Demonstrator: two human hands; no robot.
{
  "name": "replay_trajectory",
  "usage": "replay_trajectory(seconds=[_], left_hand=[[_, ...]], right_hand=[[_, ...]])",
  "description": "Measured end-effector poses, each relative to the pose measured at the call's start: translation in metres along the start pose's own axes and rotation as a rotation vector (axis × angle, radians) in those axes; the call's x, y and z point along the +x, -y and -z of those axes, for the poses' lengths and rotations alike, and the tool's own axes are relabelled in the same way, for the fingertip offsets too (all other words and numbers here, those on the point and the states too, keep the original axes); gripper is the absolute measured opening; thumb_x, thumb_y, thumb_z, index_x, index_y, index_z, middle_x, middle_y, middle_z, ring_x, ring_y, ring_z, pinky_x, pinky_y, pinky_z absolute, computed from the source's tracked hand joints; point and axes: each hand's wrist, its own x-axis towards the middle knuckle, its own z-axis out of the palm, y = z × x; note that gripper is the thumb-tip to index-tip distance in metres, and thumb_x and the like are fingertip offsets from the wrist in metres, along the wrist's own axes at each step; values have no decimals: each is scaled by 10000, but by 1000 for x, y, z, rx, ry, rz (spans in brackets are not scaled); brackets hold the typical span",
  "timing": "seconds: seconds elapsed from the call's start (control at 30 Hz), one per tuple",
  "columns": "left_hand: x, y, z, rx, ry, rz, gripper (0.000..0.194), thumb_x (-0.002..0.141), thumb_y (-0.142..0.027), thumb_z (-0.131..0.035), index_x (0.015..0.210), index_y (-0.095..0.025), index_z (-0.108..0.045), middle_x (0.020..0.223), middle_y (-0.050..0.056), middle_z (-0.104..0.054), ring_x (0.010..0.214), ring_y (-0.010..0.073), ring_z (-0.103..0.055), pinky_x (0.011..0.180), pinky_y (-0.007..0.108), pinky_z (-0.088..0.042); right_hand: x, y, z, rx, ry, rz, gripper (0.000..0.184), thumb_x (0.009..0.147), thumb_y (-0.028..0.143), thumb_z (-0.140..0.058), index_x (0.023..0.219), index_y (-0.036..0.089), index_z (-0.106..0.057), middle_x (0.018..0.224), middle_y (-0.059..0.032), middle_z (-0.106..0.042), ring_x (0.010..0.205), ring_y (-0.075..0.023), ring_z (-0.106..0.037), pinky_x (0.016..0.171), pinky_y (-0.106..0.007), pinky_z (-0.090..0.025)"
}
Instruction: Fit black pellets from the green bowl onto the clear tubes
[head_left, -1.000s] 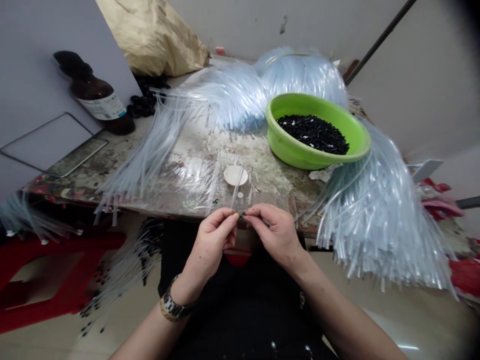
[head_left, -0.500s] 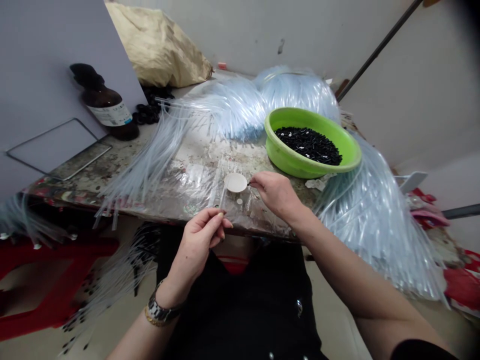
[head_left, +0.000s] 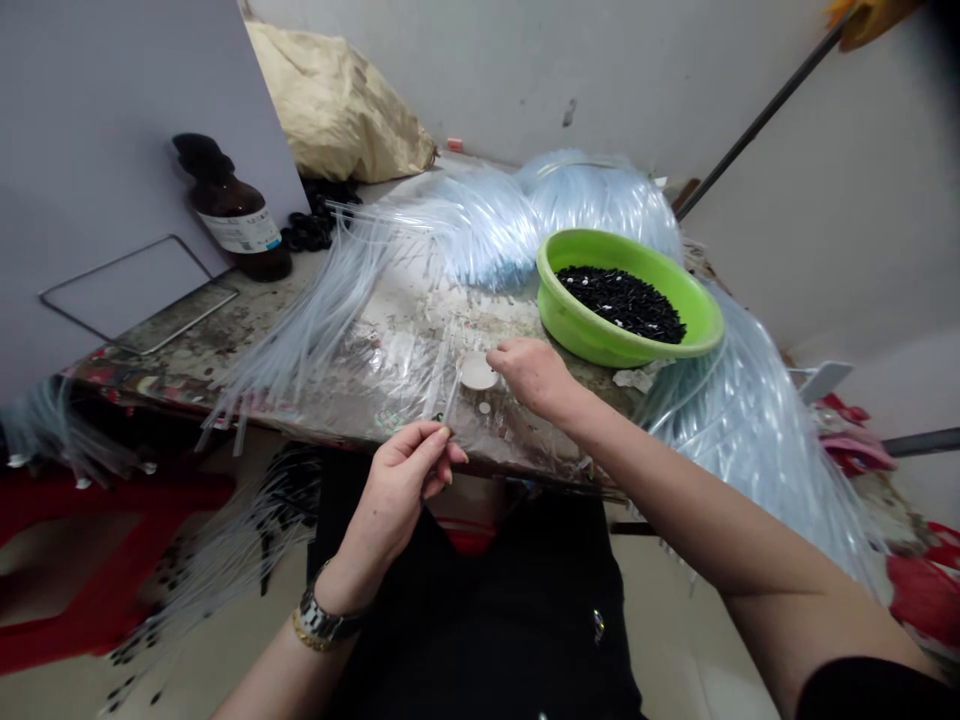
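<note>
My left hand (head_left: 409,470) is closed at the table's front edge, thumb and forefinger pinched on a thin clear plastic tube (head_left: 451,396) that points away from me. A tiny dark spot shows by those fingertips. My right hand (head_left: 534,376) is closed in a pinch at the right rim of a small white dish (head_left: 477,371). Its fingertips hide most of what they hold, a small black piece. A small white disc (head_left: 484,408) lies just in front of the dish.
A green basin (head_left: 559,325) with many black pieces stands behind my right hand. Bundles of clear tubes (head_left: 300,320) lie left, behind and right. A brown bottle (head_left: 238,225), a wire frame (head_left: 139,295) and a cream sack (head_left: 337,105) are at the left.
My right hand has moved slightly left, so its fingertips now overlap the dish's right rim. My left hand keeps its pinch. The view has shifted a little.
</note>
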Motion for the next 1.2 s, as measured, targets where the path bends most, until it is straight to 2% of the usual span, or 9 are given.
replay_trajectory(seconds=[0.37,0.53,0.63,0.77,0.9,0.97,1.07,1.13,1.2], left_hand=[[0,2,1,-25,-24,0,272,791,-379,-720,903,-137,-667,660,50,-694,483,68,-471,397,137,-224],[-1,1,2,-44,-52,13,247,747,-331,-761,860,-130,-670,673,50,-704,515,75,-530,446,148,-342],[0,1,1,-49,-75,32,240,720,-297,-780,844,-135,-654,717,58,-719,556,88,-569,480,157,-384],[3,4,2,-50,-54,8,241,747,-299,-759,883,-142,-638,698,51,-709,501,65,-504,413,132,-256],[5,7,0,-30,-34,-21,295,787,-370,-726,964,-145,-657,590,3,-644,446,58,-445,393,136,-204],[5,6,-2,3,-34,-14,326,787,-407,-720,974,-143,-671,544,-17,-606,424,57,-430,390,141,-203],[3,6,-4,58,-45,-5,356,780,-432,-719,999,-154,-684,525,-26,-591,424,70,-454,395,150,-241],[3,5,-5,88,-49,-30,319,776,-411,-721,968,-158,-691,564,-9,-624,459,86,-498,416,163,-305],[2,5,-5,111,-48,-60,243,771,-369,-722,894,-161,-690,643,19,-669,508,96,-534,449,177,-356]], right_hand=[[9,13,5,73,48,65,230,881,112,-511,886,132,-740,867,-126,-707,765,-209,-606,592,-285,-326],[6,9,0,164,-7,13,208,911,194,-525,901,185,-733,901,-73,-702,768,-174,-611,604,-262,-339],[1,4,-2,318,-109,-34,201,931,211,-531,898,183,-727,906,-48,-694,807,-160,-619,668,-247,-377],[-8,-1,4,558,-329,-43,175,919,197,-568,840,163,-720,853,-41,-674,796,-154,-612,720,-242,-409],[-16,0,10,591,-560,-75,199,945,204,-529,874,160,-710,871,-58,-664,837,-165,-603,762,-256,-421],[-17,4,8,468,-526,-68,230,955,193,-499,868,168,-710,863,-63,-659,830,-175,-587,753,-270,-407],[-19,10,2,264,-314,-29,231,932,167,-514,807,177,-708,794,-59,-648,757,-181,-555,690,-285,-366],[-23,13,1,287,-268,-42,216,929,172,-526,809,176,-706,793,-55,-650,744,-174,-552,676,-279,-361],[-29,15,4,441,-333,-73,198,933,183,-536,827,171,-702,817,-52,-654,764,-164,-570,688,-263,-384]])
